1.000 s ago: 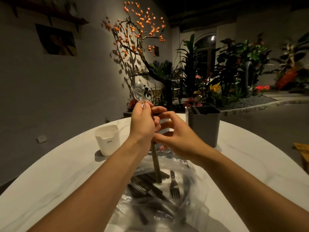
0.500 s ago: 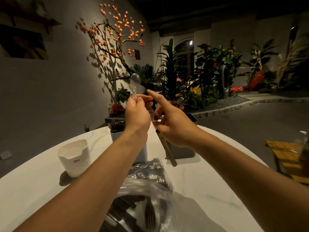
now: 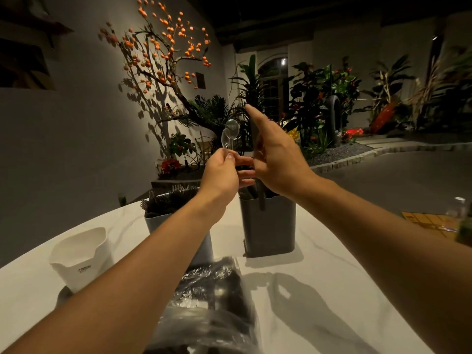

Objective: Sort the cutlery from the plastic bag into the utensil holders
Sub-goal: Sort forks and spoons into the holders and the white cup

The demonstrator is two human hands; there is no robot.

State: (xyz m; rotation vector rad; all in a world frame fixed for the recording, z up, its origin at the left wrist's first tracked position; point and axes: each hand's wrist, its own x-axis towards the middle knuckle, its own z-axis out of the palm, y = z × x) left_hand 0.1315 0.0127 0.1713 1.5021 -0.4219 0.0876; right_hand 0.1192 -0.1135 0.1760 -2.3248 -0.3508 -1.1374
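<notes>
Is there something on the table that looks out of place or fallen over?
Nothing is fallen or spilled. The white holder, the fork holder and the dark grey holder stand upright. The plastic bag lies crumpled on the table, which suits mid-sorting.
</notes>
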